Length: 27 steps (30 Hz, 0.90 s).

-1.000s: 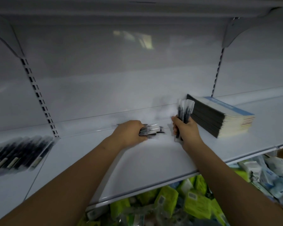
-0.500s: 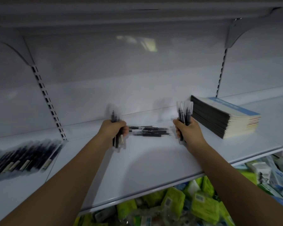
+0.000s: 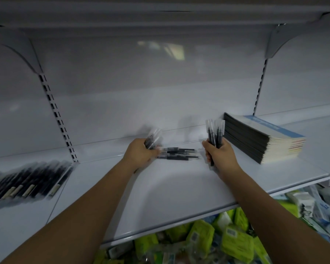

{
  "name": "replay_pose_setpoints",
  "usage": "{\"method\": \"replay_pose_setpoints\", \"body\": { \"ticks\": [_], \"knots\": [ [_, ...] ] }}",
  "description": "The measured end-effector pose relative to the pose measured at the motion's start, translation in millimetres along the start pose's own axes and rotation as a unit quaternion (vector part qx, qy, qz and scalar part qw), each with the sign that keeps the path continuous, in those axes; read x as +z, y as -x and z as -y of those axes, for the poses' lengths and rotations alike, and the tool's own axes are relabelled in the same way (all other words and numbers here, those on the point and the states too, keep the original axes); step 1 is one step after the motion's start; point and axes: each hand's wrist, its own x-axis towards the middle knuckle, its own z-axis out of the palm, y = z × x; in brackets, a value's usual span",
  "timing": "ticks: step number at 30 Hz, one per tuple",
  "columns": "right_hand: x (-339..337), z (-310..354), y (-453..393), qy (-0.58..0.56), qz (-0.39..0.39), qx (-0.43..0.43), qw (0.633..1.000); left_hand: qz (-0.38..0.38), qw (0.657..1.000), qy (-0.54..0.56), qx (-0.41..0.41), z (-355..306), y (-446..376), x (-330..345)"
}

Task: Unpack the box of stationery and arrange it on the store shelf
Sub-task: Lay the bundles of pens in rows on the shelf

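The left hand (image 3: pixel 141 152) grips a blurred bundle of black pens (image 3: pixel 152 139), its fingers curled round it. The right hand (image 3: pixel 220 154) holds another upright bundle (image 3: pixel 214 135). Between both hands, loose black pens (image 3: pixel 177 154) lie on the white metal shelf (image 3: pixel 179 187). These may roll forward and fall if the left bundle knocks them.

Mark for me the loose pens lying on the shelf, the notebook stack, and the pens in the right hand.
loose pens (image 3: pixel 177 154), head view, middle of the pile.
notebook stack (image 3: pixel 255 147), head view, dark spine side.
pens in the right hand (image 3: pixel 214 134), head view, upper barrels above the fist.
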Motion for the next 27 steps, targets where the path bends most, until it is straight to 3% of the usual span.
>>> {"method": "replay_pose_setpoints", "body": {
  "ticks": [5,8,13,16,22,27],
  "knots": [
    [4.1,8.9,9.2,0.021,0.007,-0.023,0.999,-0.077,0.974,0.212,-0.035,-10.9,10.8,-30.8],
    [12.7,20.0,21.8,0.041,0.017,-0.051,0.998,-0.092,0.958,0.272,-0.016,-12.7,21.8,-49.0],
    [49.6,31.0,44.7,0.019,0.061,-0.036,0.997,-0.129,0.964,0.231,-0.004,-14.4,41.3,-71.8],
    [86.8,36.6,60.7,0.001,0.098,-0.026,0.995,-0.115,0.973,0.2,0.005,-10.5,55.2,-84.6],
    [144.2,38.4,82.2,0.0,0.137,-0.018,0.99,-0.163,0.958,0.235,0.005,23.1,83.6,-107.6],
    [156.6,17.8,89.2,0.018,0.157,0.018,0.987,-0.097,0.972,0.212,-0.025,49.8,116.8,-91.9]
  ]
}}
